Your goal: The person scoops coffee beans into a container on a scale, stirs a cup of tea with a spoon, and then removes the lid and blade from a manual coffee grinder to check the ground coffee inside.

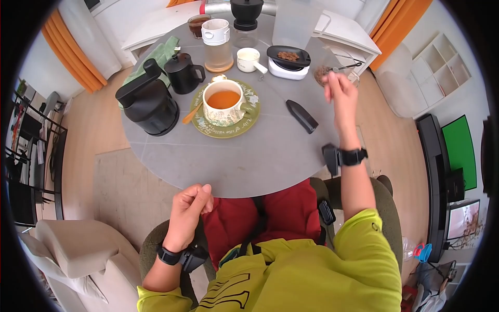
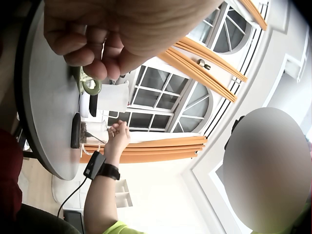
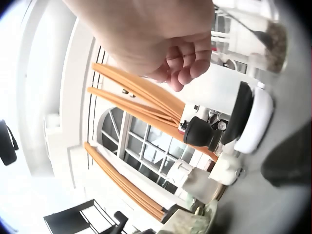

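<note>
Clear container of brown granules (image 1: 321,77) stands on the round grey table (image 1: 228,166) toward the person's right, a slim dark utensil (image 3: 246,25) slanting up out of it. The right hand (image 1: 342,96) is near the container, fingers loosely curled and holding nothing. By the table's near edge, the left hand (image 1: 189,210) is empty too, its fingers loosely bent inward and its thumb lying along them.
</note>
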Available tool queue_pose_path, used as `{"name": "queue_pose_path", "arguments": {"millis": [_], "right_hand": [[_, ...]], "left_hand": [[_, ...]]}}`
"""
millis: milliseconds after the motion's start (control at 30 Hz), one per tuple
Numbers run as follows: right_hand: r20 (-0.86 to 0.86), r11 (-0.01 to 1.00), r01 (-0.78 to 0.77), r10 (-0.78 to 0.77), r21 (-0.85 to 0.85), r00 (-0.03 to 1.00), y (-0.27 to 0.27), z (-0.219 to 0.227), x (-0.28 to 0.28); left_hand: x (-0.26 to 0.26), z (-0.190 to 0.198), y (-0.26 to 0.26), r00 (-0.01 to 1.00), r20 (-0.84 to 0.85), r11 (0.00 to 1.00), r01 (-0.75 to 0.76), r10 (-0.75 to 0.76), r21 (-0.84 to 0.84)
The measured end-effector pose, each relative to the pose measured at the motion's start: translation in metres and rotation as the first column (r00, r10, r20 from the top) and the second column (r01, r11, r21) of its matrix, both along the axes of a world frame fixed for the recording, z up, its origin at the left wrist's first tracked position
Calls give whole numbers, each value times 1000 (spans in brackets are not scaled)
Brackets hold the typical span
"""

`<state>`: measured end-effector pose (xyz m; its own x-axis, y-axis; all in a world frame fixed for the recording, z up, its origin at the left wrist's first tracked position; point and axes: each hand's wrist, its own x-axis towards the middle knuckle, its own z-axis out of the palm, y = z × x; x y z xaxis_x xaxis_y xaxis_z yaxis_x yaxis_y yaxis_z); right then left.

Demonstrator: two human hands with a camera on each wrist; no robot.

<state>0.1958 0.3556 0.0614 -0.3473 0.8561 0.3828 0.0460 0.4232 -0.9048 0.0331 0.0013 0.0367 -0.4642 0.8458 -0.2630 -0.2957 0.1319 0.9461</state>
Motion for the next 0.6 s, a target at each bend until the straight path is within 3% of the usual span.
{"name": "queue_pose_path", "arguments": {"millis": [67, 133, 167, 233, 267, 333, 467, 600], "right_hand": [[-27, 996, 28, -30, -79, 999, -13, -23, 19], [-203, 954, -16, -47, -299, 978, -21, -46, 32], [-207, 954, -10, -54, -298, 977, -24, -55, 36], [-304, 949, -52, -48, -310, 951, -30, -65, 38], [-290, 953, -46, -45, -300, 956, -32, -65, 39], [-293, 955, -40, -51, -295, 955, -33, -67, 37], [-283, 954, -48, -39, -296, 958, -34, -67, 36], [-252, 959, -44, -30, -281, 967, -34, -67, 36]], "left_hand": [[0, -2, 0, 1000, 2, 1000, -1, 1, 9], [1, -4, 1, 999, -32, 999, -25, 26, 37], [2, -4, 1, 999, -36, 999, -16, 18, 38], [4, -4, 2, 962, -261, 997, -70, 76, 32], [4, -3, 2, 962, -264, 997, -67, 73, 34], [3, 0, 0, 808, -590, 999, -29, 7, -28], [0, -17, 3, 838, -545, 1000, -20, 15, -3], [-1, -18, 5, 873, -481, 997, 73, -78, -29]]}}
